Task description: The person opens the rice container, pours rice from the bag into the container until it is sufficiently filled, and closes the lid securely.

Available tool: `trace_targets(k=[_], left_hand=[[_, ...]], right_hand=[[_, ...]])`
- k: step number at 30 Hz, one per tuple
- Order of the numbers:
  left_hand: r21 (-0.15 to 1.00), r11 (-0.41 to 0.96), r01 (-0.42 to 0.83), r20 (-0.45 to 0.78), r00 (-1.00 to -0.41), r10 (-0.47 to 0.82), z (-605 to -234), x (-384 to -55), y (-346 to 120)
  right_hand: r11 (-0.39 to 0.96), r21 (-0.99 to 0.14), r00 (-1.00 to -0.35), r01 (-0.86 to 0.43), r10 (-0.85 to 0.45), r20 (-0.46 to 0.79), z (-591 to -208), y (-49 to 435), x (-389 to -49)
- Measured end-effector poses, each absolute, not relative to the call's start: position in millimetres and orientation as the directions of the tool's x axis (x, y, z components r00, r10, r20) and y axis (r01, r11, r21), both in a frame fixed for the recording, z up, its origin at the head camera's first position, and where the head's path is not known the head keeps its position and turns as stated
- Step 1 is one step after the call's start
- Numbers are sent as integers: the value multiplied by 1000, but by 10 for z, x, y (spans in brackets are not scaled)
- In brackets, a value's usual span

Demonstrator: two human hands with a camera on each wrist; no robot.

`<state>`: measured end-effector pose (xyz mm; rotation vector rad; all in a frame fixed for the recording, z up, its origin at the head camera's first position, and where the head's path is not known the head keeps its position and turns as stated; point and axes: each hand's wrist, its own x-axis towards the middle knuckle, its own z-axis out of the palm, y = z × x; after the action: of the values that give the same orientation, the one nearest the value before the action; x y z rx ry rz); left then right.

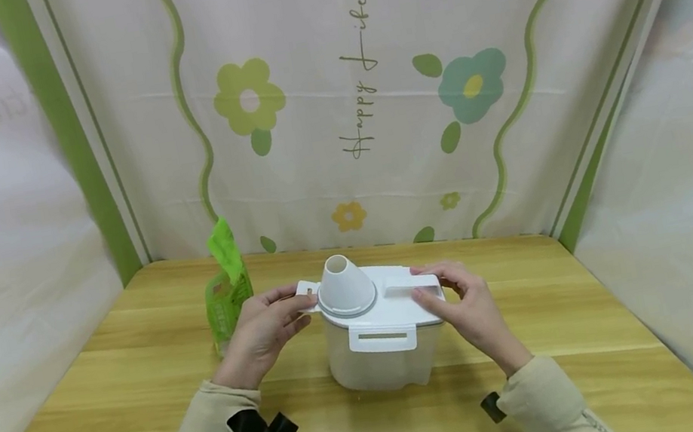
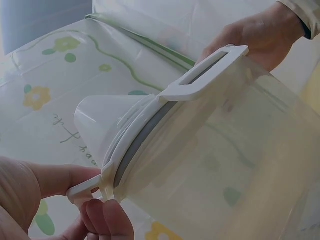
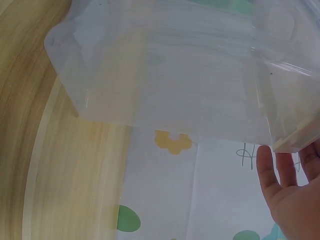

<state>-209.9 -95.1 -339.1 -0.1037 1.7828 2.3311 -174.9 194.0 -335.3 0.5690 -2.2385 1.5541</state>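
Note:
A translucent plastic storage container stands on the table in the head view, topped by a white lid. On the lid's left part sits a white cone-shaped cap with a hole at its top. My left hand pinches the side latch, which sticks out from the lid's left end. My right hand grips the lid's right end, thumb near the raised handle and fingers at the far side. The front latch juts outward, apart from the wall.
A bright green plastic packet stands on the wooden table just left of my left hand. Flower-printed curtain closes off the back, and pale sheets hang along both sides. Black straps dangle from both wrists.

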Motion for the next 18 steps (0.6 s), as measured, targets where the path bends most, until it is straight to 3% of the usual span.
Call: trace_targets(k=[18], left_hand=[[951,-248,-184,-163,-981,103,-3367,-2073,-918]], right_hand=[[311,-802,-859,-509,-122,498,-3350,1958,-1761]])
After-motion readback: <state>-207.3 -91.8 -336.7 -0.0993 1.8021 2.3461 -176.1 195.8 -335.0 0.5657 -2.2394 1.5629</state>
